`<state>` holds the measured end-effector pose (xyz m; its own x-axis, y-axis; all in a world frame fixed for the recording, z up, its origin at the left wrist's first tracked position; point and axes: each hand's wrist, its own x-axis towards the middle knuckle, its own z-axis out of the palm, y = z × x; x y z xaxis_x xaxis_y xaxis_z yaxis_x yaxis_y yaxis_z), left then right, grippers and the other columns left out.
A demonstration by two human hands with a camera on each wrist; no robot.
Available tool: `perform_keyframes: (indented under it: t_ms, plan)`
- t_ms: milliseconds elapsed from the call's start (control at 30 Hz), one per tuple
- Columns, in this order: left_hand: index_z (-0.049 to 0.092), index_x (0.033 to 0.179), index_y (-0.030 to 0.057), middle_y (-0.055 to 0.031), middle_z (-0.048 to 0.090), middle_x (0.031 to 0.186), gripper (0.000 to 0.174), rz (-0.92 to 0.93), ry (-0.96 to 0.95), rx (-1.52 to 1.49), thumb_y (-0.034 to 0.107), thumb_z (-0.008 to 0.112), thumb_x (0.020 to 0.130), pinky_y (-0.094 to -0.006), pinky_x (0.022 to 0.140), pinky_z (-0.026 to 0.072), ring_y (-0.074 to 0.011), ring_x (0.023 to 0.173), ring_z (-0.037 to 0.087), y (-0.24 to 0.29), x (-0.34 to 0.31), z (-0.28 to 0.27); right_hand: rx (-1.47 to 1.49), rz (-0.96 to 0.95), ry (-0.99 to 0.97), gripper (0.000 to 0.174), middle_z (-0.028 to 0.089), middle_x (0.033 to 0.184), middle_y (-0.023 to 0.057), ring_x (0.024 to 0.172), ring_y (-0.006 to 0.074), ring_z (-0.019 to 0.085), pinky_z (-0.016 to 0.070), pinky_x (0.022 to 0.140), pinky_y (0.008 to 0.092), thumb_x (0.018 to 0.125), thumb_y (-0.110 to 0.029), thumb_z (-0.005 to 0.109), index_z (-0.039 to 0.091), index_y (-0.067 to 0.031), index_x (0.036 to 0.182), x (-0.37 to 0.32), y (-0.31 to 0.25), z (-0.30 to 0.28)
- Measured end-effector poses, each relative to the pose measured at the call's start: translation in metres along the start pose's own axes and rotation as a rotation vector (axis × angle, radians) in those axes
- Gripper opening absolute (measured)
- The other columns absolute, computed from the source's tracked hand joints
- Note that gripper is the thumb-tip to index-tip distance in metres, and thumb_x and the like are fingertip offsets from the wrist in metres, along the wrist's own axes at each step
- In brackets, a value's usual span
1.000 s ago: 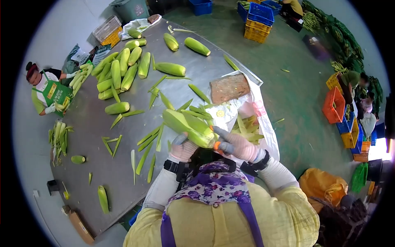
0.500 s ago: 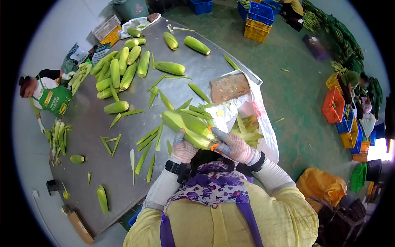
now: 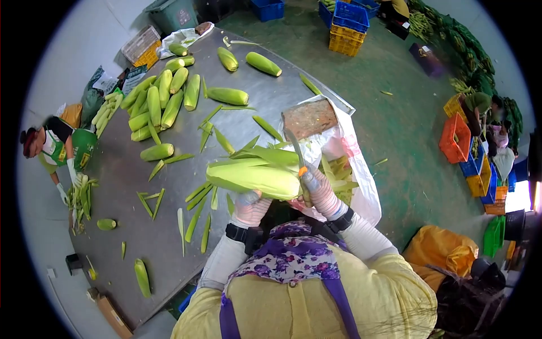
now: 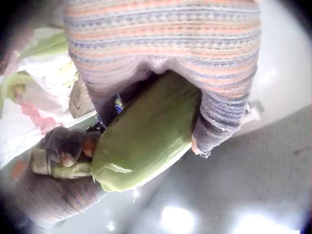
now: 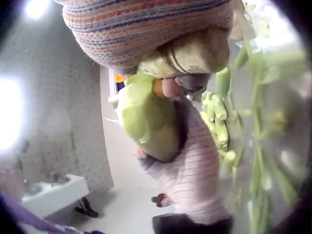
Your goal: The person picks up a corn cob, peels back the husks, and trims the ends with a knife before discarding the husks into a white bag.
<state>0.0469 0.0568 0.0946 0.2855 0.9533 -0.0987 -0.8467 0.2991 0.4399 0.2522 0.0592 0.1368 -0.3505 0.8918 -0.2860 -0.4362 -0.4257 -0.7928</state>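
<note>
My gloved left hand holds a large green corn ear from below, its husk on; in the left wrist view, fingers and thumb wrap the ear. A loose husk leaf lies along its far side. My right hand grips a knife at the ear's right end, the curved blade pointing away from me. In the right wrist view, that hand closes round a pale handle beside the ear's end, with the left hand beneath the ear.
A metal table bears a pile of corn ears and scattered husk strips. Near my right hand are a brown block and a white bag containing husks. Another worker bends at the far left.
The ear has turned to lie more sideways and moved slightly left. The right hand has tilted, bringing the knife blade into sight. The worker at the left has bent towards the greens there.
</note>
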Motion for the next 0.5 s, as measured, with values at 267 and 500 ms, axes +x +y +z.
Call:
perform_keyframes:
  t_ms: [267, 500]
  plan:
    - [0.034, 0.15, 0.0009, -0.0212, 0.043, 0.15, 0.06, -0.317, -0.106, -0.01, 0.032, 0.054, 0.102, -0.0558, 0.11, 0.0421, -0.0363, 0.133, 0.048, 0.016, -0.009, -0.042, 0.158, 0.01, -0.034, 0.051, 0.066, 0.123, 0.0097, 0.108, 0.0184, 0.064, 0.0533, 0.093, 0.0333, 0.091, -0.025, 0.069, 0.056, 0.0019, 0.132, -0.002, 0.016, -0.037]
    - [0.051, 0.135, -0.002, -0.0176, 0.057, 0.134, 0.064, 0.038, 0.103, 0.658, 0.029, 0.079, 0.085, -0.0417, 0.109, 0.044, -0.0302, 0.12, 0.057, -0.035, 0.024, 0.013, -0.931, -0.475, 0.323, 0.048, 0.068, 0.088, 0.0037, 0.079, 0.012, 0.063, 0.0504, 0.069, 0.0268, 0.087, -0.042, 0.073, 0.066, -0.0061, 0.12, -0.007, 0.01, -0.06]
